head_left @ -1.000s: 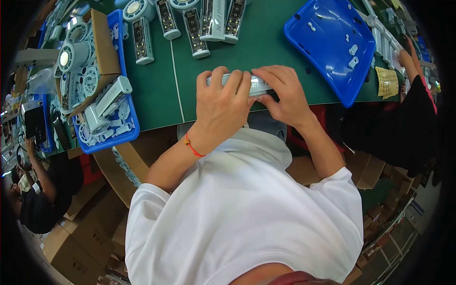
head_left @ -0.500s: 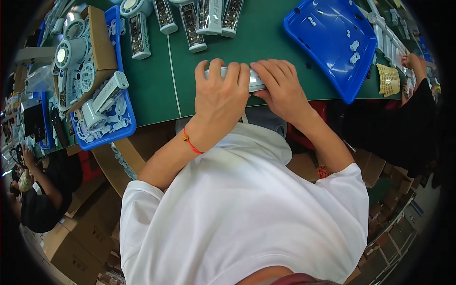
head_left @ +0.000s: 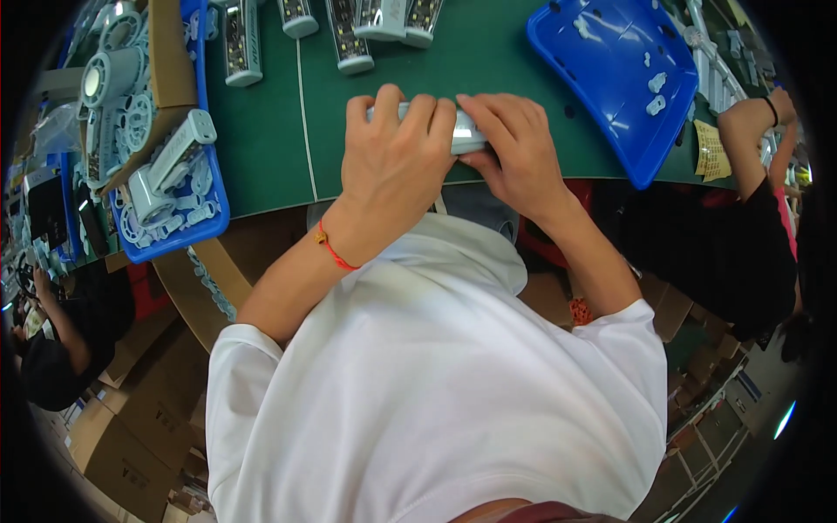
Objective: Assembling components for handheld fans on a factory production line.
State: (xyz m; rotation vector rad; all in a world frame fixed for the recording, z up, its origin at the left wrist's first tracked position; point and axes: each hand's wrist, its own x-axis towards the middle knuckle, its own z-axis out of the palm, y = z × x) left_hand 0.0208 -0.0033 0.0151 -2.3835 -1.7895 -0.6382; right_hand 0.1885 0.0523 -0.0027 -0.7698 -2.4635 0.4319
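Handling step — left grip [head_left: 391, 161] and right grip [head_left: 520, 150] curl closed round a pale-grey oblong plastic casing [head_left: 466, 135] — next move likely needs steadiness.

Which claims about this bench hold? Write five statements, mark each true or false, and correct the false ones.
1. The left hand and right hand both hold one pale casing. True.
2. The red bracelet is on the right wrist. False: the red bracelet is on the left.
3. Small pale parts lie in the right-side blue tray. True.
4. The yellow sheet lies inside that tray. False: the yellow sheet is outside, to its right.
5. The tabletop is green. True.
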